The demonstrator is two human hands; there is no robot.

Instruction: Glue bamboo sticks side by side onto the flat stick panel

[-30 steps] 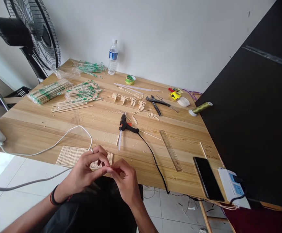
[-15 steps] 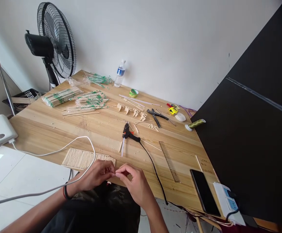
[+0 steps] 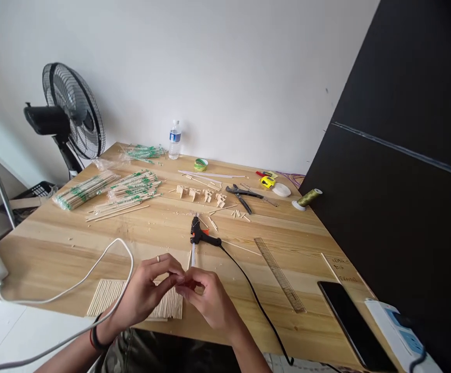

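My left hand [image 3: 145, 290] and my right hand [image 3: 213, 301] meet fingertip to fingertip above the table's front edge. Both are closed in a pinch; whatever lies between the fingers is hidden or too small to make out. Under and behind my left hand lies a flat panel of wooden sticks laid side by side [image 3: 103, 296], partly covered by that hand and wrist. A black hot glue gun [image 3: 199, 232] rests on its side just beyond my fingers, a white glue stick [image 3: 193, 255] jutting from its back end.
Small stick assemblies [image 3: 207, 195] stand in a row mid-table near pliers [image 3: 243, 196]. Bundled sticks [image 3: 85, 189] lie at left, a bottle [image 3: 174, 141] behind. A clear ruler [image 3: 280, 274] and a phone [image 3: 355, 324] lie right. A white cable [image 3: 120, 295] crosses my left forearm.
The camera view has tilted up and shifted, so the table looks lower. My joined hands have risen from the table's edge to over the stick panel, still pinching.
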